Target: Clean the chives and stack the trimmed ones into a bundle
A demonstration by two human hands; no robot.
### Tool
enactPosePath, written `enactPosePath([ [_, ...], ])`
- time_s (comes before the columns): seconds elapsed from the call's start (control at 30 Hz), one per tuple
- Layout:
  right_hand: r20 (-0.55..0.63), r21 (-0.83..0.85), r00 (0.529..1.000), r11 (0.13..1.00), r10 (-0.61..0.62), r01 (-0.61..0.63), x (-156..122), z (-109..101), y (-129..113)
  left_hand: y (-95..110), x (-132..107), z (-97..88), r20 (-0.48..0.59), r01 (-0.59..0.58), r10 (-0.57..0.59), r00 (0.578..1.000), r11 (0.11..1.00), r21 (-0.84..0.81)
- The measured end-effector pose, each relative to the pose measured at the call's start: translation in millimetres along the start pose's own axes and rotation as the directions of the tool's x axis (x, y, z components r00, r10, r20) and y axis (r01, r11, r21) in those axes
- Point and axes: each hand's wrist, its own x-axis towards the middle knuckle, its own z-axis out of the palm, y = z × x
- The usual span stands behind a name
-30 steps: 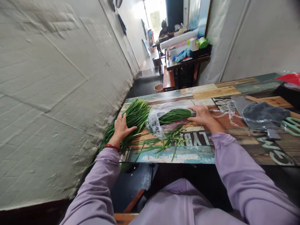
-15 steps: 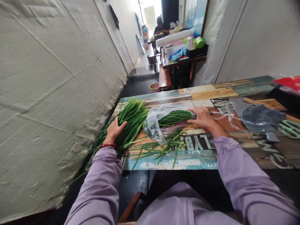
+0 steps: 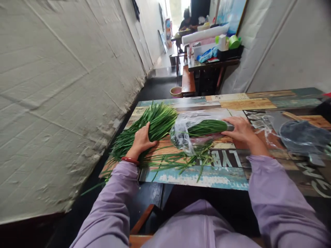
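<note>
Left grip (image 3: pixel 141 139): resting on the loose green stalks (image 3: pixel 160 120), spreading thumb and forefinger apart, not showing the other fingertips clearly.
Loose green stalks: lying fanned in a heap under and beyond the left grip, partly filling the gap to the clear bag (image 3: pixel 184 129).
Right grip (image 3: pixel 241 129): clamping thumb and fingers on one end of the green bundle (image 3: pixel 207 128), partly hiding that end.
Green bundle: lying between both grips, pointing its held end into the right one, running its other end into the clear bag.
Clear bag: wrapping part of the bundle, standing between it and the left grip, blurring its contents with folds and glare.
Scattered stalks (image 3: pixel 186 161): lying between both grips on the body side, covering some of the desk (image 3: pixel 201 177).
Desk: stretching under both grips, running out of view to the right.
Plastic strip (image 3: pixel 269 129): lying crumpled, near the right grip on its outer side.
Grey cloth (image 3: pixel 306 134): lying farther right of the right grip, looking blurred.
Red thing (image 3: pixel 328 94): showing only a sliver, well right of the right grip.
Wall (image 3: pixel 57 103): rising left of the left grip.
Far desk (image 3: pixel 229 62): standing well beyond both grips, carrying a white roll (image 3: pixel 207 33).
Co-worker (image 3: pixel 186 23): sitting farthest beyond both grips, appearing too small and dark to make out well.
</note>
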Motion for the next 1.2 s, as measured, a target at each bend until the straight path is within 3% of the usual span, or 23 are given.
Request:
enactPosePath([
  [0.13,0.005,0.023,1.0,1.0,-0.018,0.018,-3,3,8,6,5,-5.2,0.033,-0.099,0.101,0.994,0.994,-0.038],
  [0.27,0.003,0.008,1.0,1.0,-0.022,0.022,-4,6,8,10,12,-30.7,0.095,-0.02,0.015,0.995,0.998,0.056],
  [0.4,0.016,-0.006,1.0,1.0,-0.015,0.015,-4,3,4,10,48,-50.4,-0.124,0.048,-0.048,0.991,0.999,-0.002],
  [0.5,0.025,-0.016,1.0,1.0,-0.009,0.009,-3,0,0,5,84,-41.1,-0.197,0.232,-0.238,0.951,0.971,-0.05],
  [0.6,0.038,-0.015,0.999,1.0,-0.015,0.016,-2,-2,-3,-9,109,-15.8,-0.081,0.503,-0.511,0.856,0.859,-0.1],
  [0.67,0.042,-0.012,0.999,1.0,0.004,-0.004,-1,-2,-5,-17,117,1.6,0.043,0.598,-0.599,0.8,0.79,-0.135],
  [0.73,0.045,-0.008,0.999,1.0,0.03,-0.029,0,-1,-6,-20,120,14.4,0.078,0.548,-0.544,0.836,0.819,-0.168],
  [0.8,0.048,-0.001,0.998,0.999,0.047,-0.047,0,0,-7,-14,123,21.1,0.038,0.435,-0.435,0.899,0.882,-0.179],
  [0.97,0.054,0.032,0.997,0.998,0.053,-0.054,1,-5,-6,35,139,25.4,0.052,0.136,-0.127,0.991,0.954,-0.267],
  [1.07,0.077,0.051,0.997,0.998,0.028,-0.032,-1,-12,-4,60,151,28.5,0.048,-0.053,0.076,0.996,0.928,-0.368],
  [1.2,0.113,0.022,0.994,1.0,-0.002,-0.001,-4,-19,-8,70,157,32.1,-0.005,-0.101,0.108,0.994,0.91,-0.402],
])
